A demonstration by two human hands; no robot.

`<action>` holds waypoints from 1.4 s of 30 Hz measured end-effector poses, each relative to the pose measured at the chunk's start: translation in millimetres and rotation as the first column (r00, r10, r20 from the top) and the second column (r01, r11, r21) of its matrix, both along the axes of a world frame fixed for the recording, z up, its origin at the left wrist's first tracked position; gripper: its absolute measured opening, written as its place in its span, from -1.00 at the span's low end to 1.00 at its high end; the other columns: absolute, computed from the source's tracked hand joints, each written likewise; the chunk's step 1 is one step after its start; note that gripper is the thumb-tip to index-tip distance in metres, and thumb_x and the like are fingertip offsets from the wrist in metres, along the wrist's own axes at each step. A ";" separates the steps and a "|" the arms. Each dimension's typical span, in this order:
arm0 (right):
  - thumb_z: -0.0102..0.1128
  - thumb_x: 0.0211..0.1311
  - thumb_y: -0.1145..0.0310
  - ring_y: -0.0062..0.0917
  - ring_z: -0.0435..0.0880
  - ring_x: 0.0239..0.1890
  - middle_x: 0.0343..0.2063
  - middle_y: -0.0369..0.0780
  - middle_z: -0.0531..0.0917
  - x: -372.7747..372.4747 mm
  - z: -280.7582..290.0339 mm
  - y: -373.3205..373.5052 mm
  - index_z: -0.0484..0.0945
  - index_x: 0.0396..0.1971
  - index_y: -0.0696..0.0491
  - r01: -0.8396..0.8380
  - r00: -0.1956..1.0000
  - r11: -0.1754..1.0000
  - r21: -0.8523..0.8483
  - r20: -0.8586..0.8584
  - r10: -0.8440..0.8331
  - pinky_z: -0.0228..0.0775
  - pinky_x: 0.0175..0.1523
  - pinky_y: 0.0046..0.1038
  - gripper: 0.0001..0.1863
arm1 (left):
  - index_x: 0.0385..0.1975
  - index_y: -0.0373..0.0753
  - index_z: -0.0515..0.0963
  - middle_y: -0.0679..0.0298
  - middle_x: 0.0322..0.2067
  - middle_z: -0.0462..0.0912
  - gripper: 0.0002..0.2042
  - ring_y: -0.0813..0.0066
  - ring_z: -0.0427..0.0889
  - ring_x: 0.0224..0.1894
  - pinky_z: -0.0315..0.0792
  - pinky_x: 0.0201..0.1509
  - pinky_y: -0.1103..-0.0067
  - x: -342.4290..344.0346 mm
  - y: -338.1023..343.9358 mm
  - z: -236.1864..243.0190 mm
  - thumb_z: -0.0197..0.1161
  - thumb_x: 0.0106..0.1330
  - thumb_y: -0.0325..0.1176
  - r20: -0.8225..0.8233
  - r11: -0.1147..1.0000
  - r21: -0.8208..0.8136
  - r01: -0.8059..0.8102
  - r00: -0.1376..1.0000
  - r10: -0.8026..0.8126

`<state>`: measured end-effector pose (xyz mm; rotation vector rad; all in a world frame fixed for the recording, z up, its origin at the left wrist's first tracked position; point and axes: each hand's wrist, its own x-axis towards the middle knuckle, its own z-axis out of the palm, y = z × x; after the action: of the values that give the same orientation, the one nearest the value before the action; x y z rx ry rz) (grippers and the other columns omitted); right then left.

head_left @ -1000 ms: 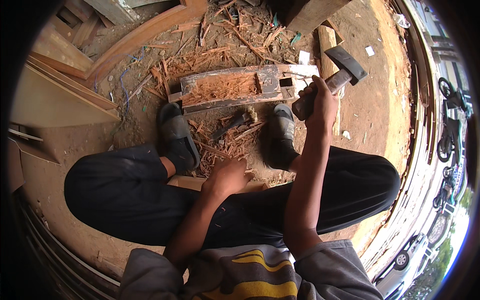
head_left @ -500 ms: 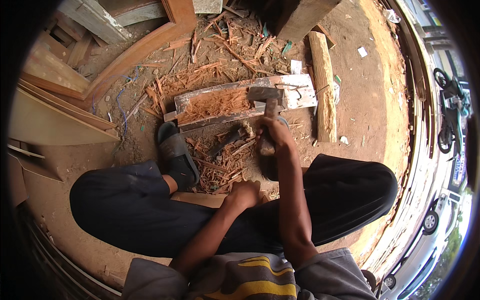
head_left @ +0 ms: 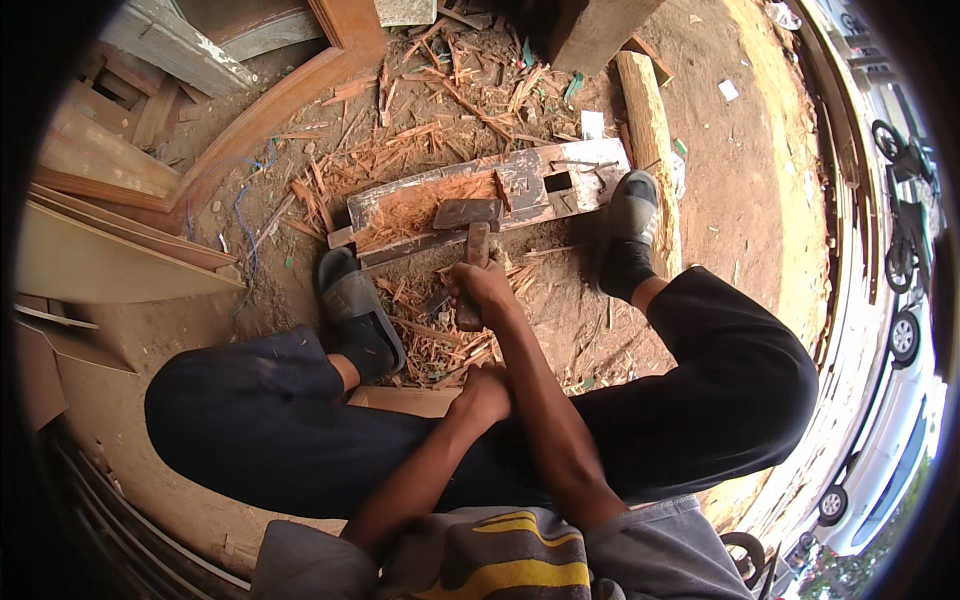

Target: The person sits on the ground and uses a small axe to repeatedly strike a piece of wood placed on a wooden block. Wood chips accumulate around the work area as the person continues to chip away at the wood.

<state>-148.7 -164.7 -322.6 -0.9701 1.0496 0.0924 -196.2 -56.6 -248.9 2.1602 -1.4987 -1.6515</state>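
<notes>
My right hand [head_left: 480, 285] is closed round the wooden handle of a hammer [head_left: 468, 213]. Its dark, blocky head is over the near edge of a worn wooden plank [head_left: 530, 165], which is gouged into raw reddish splinters on its left half and has a dark square hole to the right. My left hand [head_left: 484, 394] is curled into a fist by my lap, beside the right forearm; what it holds, if anything, is hidden. A dark bar-like piece [head_left: 436, 301] lies among the wood chips, partly covered by my right hand.
Wood splinters [head_left: 430, 345] litter the ground between my sandaled feet. My right foot [head_left: 630, 225] is by the plank's right end, where bent nails [head_left: 590, 165] lie. A rough timber [head_left: 648, 130] lies beyond it. Wooden frames and panels [head_left: 110, 250] lean at left.
My right hand and the hammer have moved left along the plank. My right foot has swung out to the right, and the plank's right end is tilted farther up. The left fist has barely shifted.
</notes>
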 end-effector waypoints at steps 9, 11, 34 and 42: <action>0.13 0.11 0.45 -0.57 0.49 -0.66 -0.61 -0.24 0.48 -29.1 151.5 -90.2 0.32 -0.36 0.17 0.392 0.904 0.867 -0.308 0.304 -0.301 0.41 -0.56 -0.53 -0.81 | -0.29 -0.38 0.47 -0.13 -0.32 0.57 -0.54 -0.06 0.56 -0.23 0.41 -0.13 0.26 -22.1 12.5 -19.2 0.03 0.14 0.00 -0.055 0.967 -0.140 -0.215 0.976 0.209; 0.12 0.12 0.47 -0.58 0.45 -0.67 -0.60 -0.24 0.46 -17.0 192.9 -98.4 0.28 -0.37 0.15 0.606 0.784 0.725 -0.329 0.403 -0.472 0.41 -0.54 -0.51 -0.81 | -0.31 -0.38 0.47 -0.12 -0.32 0.57 -0.54 -0.05 0.56 -0.22 0.41 -0.15 0.25 -21.1 14.0 -19.9 0.02 0.14 -0.01 -0.032 0.958 -0.178 -0.227 0.974 0.224; 0.12 0.13 0.40 -0.61 0.42 -0.71 -0.64 -0.26 0.41 -14.2 198.7 -114.1 0.24 -0.38 0.11 0.786 0.615 0.509 -0.352 0.537 -0.578 0.36 -0.60 -0.56 -0.78 | -0.21 -0.37 0.42 -0.14 -0.28 0.56 -0.64 -0.05 0.55 -0.19 0.38 -0.07 0.18 -24.9 9.1 -3.4 -0.08 0.23 -0.17 -0.129 0.997 0.002 -0.078 0.989 0.078; 0.13 -0.06 0.47 -0.50 0.50 -0.66 -0.61 -0.15 0.50 8.2 10.5 16.9 0.35 -0.31 0.26 -0.079 0.996 0.977 -0.197 0.013 0.084 0.41 -0.54 -0.48 -0.71 | -0.19 -0.24 0.50 0.09 -0.18 0.59 -0.62 0.16 0.58 -0.15 0.44 -0.11 0.39 -32.7 31.2 -64.9 0.02 0.13 -0.10 -0.158 0.923 -0.225 -0.312 0.946 0.282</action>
<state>-140.5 -147.9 -312.1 -1.1914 1.0123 0.0459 -228.8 -25.4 -313.8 1.9943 -1.1976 -1.3877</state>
